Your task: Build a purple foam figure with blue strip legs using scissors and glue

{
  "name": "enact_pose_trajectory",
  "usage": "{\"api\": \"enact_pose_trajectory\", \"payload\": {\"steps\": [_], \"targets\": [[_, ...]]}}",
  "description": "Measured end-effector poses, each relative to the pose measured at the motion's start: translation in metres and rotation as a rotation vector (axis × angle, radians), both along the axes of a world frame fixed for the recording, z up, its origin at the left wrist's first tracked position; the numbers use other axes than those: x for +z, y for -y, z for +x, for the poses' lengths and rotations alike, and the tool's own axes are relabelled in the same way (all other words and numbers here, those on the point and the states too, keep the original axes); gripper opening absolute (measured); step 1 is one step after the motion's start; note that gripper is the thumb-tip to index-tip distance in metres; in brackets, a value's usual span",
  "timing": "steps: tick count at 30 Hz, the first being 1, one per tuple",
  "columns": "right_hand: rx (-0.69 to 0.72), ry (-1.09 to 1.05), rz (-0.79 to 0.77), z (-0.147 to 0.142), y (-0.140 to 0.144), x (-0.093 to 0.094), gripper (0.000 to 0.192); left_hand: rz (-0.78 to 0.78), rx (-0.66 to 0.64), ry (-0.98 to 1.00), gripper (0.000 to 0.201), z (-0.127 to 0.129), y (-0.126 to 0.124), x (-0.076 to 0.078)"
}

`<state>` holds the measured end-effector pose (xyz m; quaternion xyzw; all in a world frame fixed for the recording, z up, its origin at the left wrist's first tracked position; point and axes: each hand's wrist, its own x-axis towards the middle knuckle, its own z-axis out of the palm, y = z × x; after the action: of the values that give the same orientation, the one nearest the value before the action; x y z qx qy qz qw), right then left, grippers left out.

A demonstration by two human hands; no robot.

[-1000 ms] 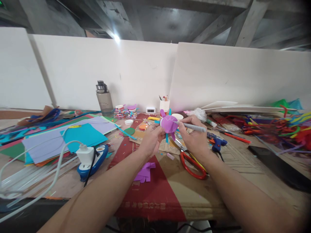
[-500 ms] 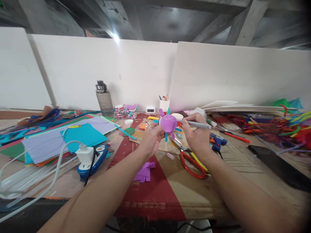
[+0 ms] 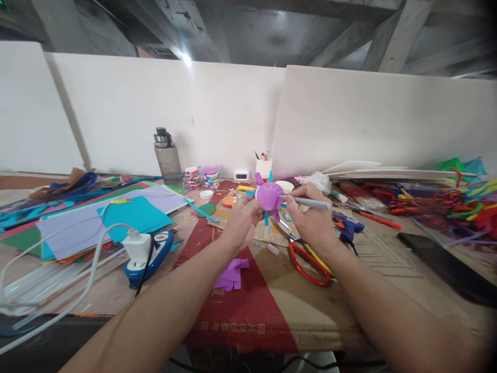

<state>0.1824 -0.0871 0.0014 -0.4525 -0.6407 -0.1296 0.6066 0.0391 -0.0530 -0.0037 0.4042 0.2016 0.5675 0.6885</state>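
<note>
In the head view, a purple paper-cup craft [image 3: 269,196] with blue strips is raised above the table [image 3: 373,259], at 12 o'clock from the wrists. It is gripped by the left hand [image 3: 241,221], fingers curled around its base, apparently so that its domed face is steadied. A grey marker [image 3: 310,203] is pinched in the right hand [image 3: 310,220], with its tip laid against the dome from 3 o'clock. One pair of red-handled scissors [image 3: 306,257] lies below at 5 o'clock, and one water bottle [image 3: 166,157] stands at 10 o'clock.
</note>
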Motion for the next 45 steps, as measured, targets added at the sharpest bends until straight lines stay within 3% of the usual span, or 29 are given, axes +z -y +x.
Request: {"api": "enact_pose_trajectory", "payload": {"steps": [16, 23, 45], "targets": [[-0.036, -0.023, 0.002, 0.0038, -0.0008, -0.0003, 0.013, -0.003, -0.005, 0.032, 0.026, -0.0012, -0.0022, -0.0003], [0.034, -0.013, -0.007, 0.0012, 0.0021, -0.0002, 0.009, 0.014, 0.005, 0.014, 0.024, -0.0015, -0.0035, -0.0014], [0.060, -0.010, -0.025, -0.0038, 0.0063, 0.0011, 0.008, 0.015, -0.041, 0.009, 0.023, -0.0004, -0.0031, -0.0008]]}}
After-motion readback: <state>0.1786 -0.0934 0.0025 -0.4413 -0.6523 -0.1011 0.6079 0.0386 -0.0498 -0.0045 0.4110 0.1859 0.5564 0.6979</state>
